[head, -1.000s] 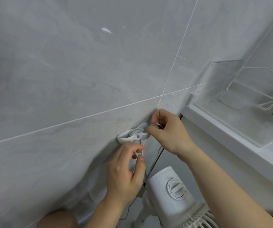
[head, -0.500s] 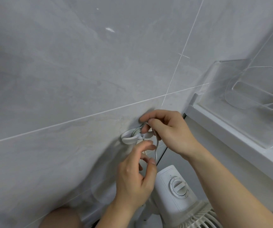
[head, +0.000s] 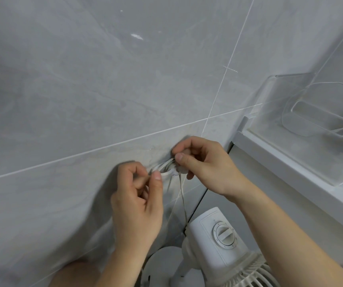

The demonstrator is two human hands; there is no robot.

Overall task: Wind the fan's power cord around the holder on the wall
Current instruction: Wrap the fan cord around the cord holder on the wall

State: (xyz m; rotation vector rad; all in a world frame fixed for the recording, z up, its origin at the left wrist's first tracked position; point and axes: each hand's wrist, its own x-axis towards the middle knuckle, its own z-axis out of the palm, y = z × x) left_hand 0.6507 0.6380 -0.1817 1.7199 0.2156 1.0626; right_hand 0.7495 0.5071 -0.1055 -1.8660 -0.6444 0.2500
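Lower right we see the fan (head: 220, 235) beneath a clear shelf (head: 311, 112); our left hand (head: 137, 206) pinches the cord (head: 182, 195); our right hand (head: 205, 164) pinches it at the holder (head: 166, 165).

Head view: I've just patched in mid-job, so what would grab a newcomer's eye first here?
Two hands meet at a small white holder on the grey tiled wall: the left hand pinches the white power cord beside it, and the right hand grips at its right end. Cord strands hang down toward the white fan at bottom centre, with its round dial.
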